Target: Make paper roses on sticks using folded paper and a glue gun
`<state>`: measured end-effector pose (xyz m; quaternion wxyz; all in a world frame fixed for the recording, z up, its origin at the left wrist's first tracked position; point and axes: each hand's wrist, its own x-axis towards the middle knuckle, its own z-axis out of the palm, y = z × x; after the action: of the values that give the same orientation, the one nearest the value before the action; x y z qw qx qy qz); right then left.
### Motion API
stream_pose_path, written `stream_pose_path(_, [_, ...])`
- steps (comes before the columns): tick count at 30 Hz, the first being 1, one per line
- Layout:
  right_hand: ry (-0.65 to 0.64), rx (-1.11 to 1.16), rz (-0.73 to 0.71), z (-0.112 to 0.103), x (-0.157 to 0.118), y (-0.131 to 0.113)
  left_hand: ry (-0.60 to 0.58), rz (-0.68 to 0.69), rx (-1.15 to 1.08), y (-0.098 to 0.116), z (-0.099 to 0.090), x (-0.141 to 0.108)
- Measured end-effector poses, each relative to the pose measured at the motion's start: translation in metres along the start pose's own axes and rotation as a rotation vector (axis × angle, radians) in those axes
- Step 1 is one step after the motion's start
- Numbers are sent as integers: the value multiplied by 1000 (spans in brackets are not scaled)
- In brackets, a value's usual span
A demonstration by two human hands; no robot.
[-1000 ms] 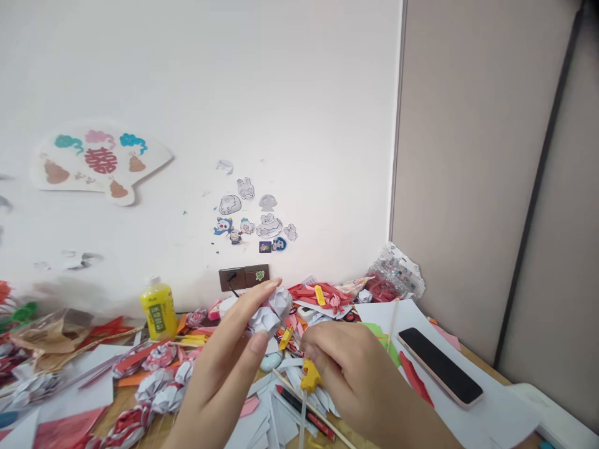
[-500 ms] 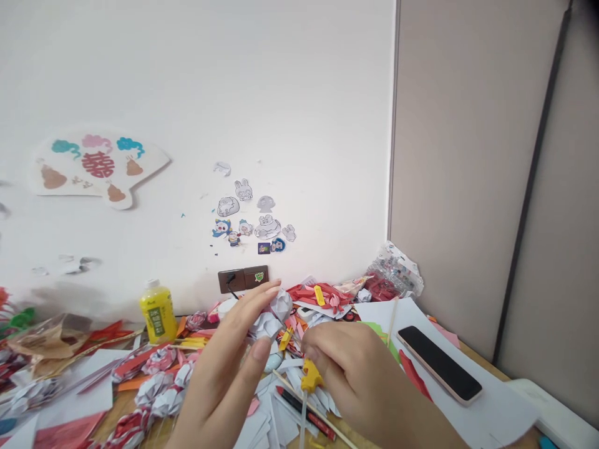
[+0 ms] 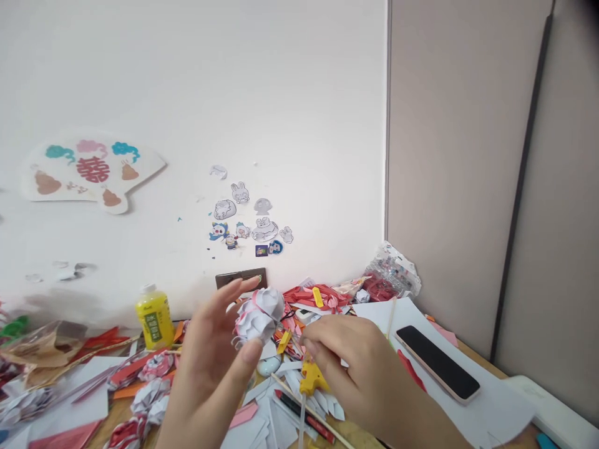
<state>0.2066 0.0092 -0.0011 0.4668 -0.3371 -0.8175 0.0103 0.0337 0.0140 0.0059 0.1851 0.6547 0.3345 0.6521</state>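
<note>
A ball of folded white paper with pink strips (image 3: 260, 315) is beside my left hand (image 3: 210, 362); its thumb tip touches or overlaps the ball's lower edge, and the fingers are spread apart. My right hand (image 3: 350, 362) is to the right of the ball, with fingers curled and pinched; whatever thin thing they may grip is too small to make out. Just below its fingertips lies a yellow glue gun (image 3: 311, 376) with a clear glue stick (image 3: 302, 421).
A yellow bottle (image 3: 156, 318) stands at the left near the wall. Crumpled paper flowers (image 3: 152, 396) and paper strips cover the table's left. A phone (image 3: 437, 363) rests on white paper (image 3: 503, 399) at the right. A red and black marker (image 3: 304, 415) lies in front.
My left hand has opened, its fingers lifting away from the paper ball, which now shows its pink strips. My right hand stays pinched in nearly the same place. The view has shifted slightly.
</note>
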Motion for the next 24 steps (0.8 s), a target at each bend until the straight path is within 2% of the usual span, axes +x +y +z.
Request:
stream_pose_path(3, [18, -8, 29, -5, 2, 0, -12, -23, 12, -7, -6, 2])
stream_pose_path(6, [10, -16, 34, -9, 3, 1, 36, -54, 10, -12, -11, 4])
stream_pose_path(10, [20, -26, 6, -10, 4, 3, 0, -67, 41, -13, -13, 5])
stream_pose_path(16, [-51, -27, -23, -17, 3, 4, -60, -12, 114, -8, -15, 3])
stream_pose_path(24, [-82, -49, -61, -21, 1, 4, -86, 91, 149, -4, -17, -1])
